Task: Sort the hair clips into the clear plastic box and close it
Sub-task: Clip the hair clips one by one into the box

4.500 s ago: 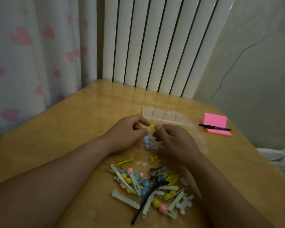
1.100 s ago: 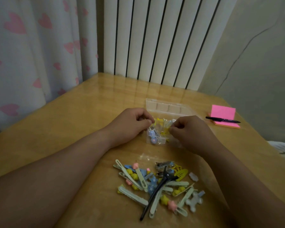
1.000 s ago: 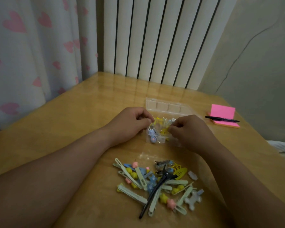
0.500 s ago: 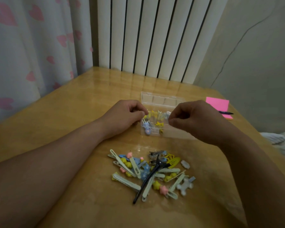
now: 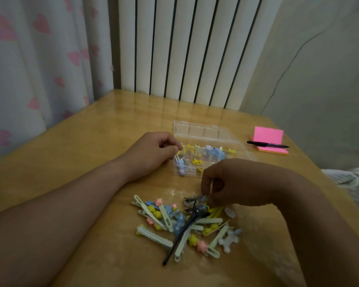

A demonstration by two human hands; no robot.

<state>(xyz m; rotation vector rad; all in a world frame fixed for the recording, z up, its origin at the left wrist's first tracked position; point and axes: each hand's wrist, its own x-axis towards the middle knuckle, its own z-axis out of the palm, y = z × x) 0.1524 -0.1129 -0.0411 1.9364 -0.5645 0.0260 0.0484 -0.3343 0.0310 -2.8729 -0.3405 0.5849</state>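
Wood-topped table point(image 5: 91, 141) in a dim corner, with a heart-print curtain point(image 5: 39, 59) on the left and a white ribbed radiator point(image 5: 184, 48) behind. The clear plastic box point(image 5: 190, 173) sits past the middle of the table, its lid tipped open towards the radiator. Some of its compartments hold a few small clips: a yellow star clip point(image 5: 196, 161), and blue clips point(image 5: 212, 153) further back.

The left hand point(image 5: 153, 150) rests on the table against the box's left side, fingers curled, thumb and forefinger tips pinching the rim. The right hand point(image 5: 236, 179) hangs over the loose pile of hair clips point(image 5: 164, 222) on the near side of the box, fingers bent downward. Its fingertips reach a small silver clip point(image 5: 192, 200) at the far edge of the pile. The picture is blurred there, so I cannot tell whether they grip it or only touch it.

A long black clip point(image 5: 184, 230) lies slantwise across the pale green, yellow and pink ones. Well off to the right lies a pink sticky-note pad point(image 5: 268, 135) with a black pen point(image 5: 267, 144) across it.
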